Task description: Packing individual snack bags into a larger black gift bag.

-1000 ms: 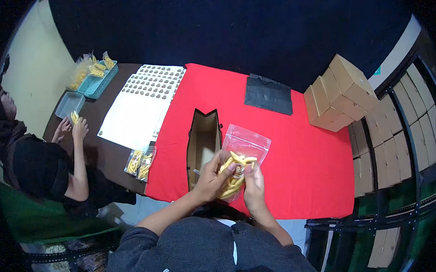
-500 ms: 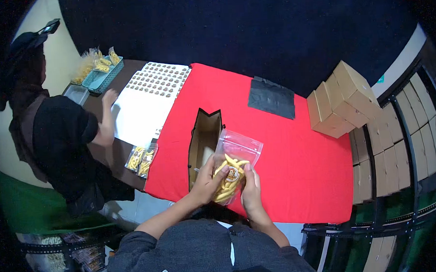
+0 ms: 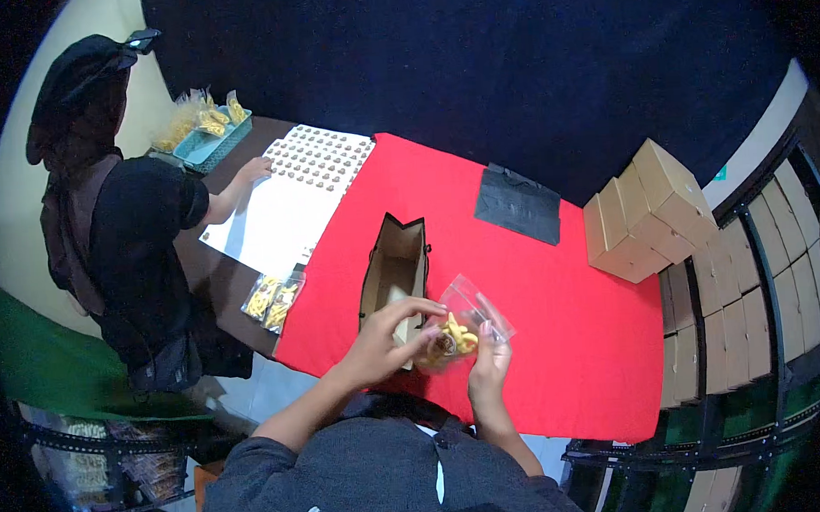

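Observation:
A clear zip pouch of yellow finger-shaped snacks with a round label is held in front of me, tilted, over the near edge of the red cloth. My left hand grips its left side, fingers over the top and thumb across the front. My right hand pinches its right edge between thumb and fingers. Just beyond my left hand stands an open paper bag, dark-edged and brown inside. Something pale lies in it, partly hidden by my left hand.
A red-clothed table carries a flat black paper bag and stacked cardboard boxes. At left, a co-worker reaches over sticker sheets. Two snack pouches and a teal basket of pouches are nearby.
The pouch has tipped, its top swinging right, and my left hand's fingers have spread over it. The co-worker's hand has moved onto the sticker sheets. The view has shifted slightly.

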Available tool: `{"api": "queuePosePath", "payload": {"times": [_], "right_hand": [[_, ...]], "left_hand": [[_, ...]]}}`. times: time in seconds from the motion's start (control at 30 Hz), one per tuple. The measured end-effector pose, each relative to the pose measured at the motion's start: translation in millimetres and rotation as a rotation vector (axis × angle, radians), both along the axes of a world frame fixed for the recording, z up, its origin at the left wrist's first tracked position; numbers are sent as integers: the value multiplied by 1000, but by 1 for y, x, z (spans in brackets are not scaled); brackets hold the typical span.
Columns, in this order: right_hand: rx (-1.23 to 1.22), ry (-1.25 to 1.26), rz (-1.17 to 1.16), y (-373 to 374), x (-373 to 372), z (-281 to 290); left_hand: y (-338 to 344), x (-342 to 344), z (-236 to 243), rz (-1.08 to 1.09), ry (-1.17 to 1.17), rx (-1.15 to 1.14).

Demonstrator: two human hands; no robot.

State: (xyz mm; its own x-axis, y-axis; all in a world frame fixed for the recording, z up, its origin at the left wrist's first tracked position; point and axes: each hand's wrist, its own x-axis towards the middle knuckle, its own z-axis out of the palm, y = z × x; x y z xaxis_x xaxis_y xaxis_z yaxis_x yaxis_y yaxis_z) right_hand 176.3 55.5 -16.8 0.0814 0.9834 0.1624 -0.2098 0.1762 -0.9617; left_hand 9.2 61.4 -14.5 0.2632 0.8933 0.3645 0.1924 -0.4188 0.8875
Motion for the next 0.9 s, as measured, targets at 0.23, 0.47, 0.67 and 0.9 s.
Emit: {"api": "queuePosePath", "payload": {"times": [0.23,0.47,0.67,0.9], "right_hand": [[296,-241,249,1,9,-7],[204,-80,126,1,10,-6],[296,-271,74,1,24,2],[307,-282,-125,3,46,9]], "left_hand": [[-6,21,17,-62,-11,110],[-6,26,-1,110,-601,158],[2,16,1,-69,-195,170],[2,22,2,77,-298,45]]}}
